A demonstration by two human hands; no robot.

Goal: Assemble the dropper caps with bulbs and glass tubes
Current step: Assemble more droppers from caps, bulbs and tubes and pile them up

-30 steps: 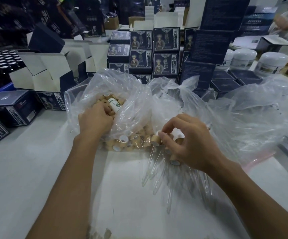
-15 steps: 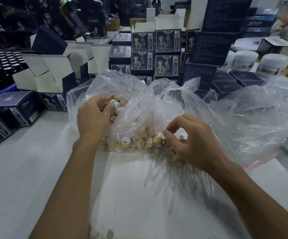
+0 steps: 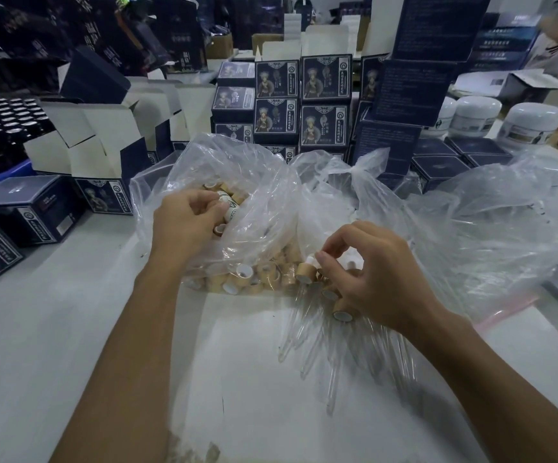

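Note:
A clear plastic bag (image 3: 264,182) on the white table holds several tan wooden dropper caps (image 3: 254,277). My left hand (image 3: 184,225) reaches into the bag's mouth with its fingers curled among the caps, beside a white printed roll (image 3: 230,208); what it grips is hidden. My right hand (image 3: 374,279) pinches a tan cap with a white bulb (image 3: 306,270) between thumb and forefinger, and more capped droppers (image 3: 342,312) sit under its palm. Their glass tubes (image 3: 307,332) fan out toward me over the table.
Stacked dark blue printed boxes (image 3: 324,101) stand behind the bag, open white-lined cartons (image 3: 103,142) at the left. A tray of dark bottles (image 3: 0,125) sits far left, white jars (image 3: 531,125) at the right. A second crumpled plastic bag (image 3: 491,222) lies to the right.
My left hand has lifted slightly inside the bag, fingers curling by the white roll. My right hand has stayed in place, adjusting its pinch on the cap.

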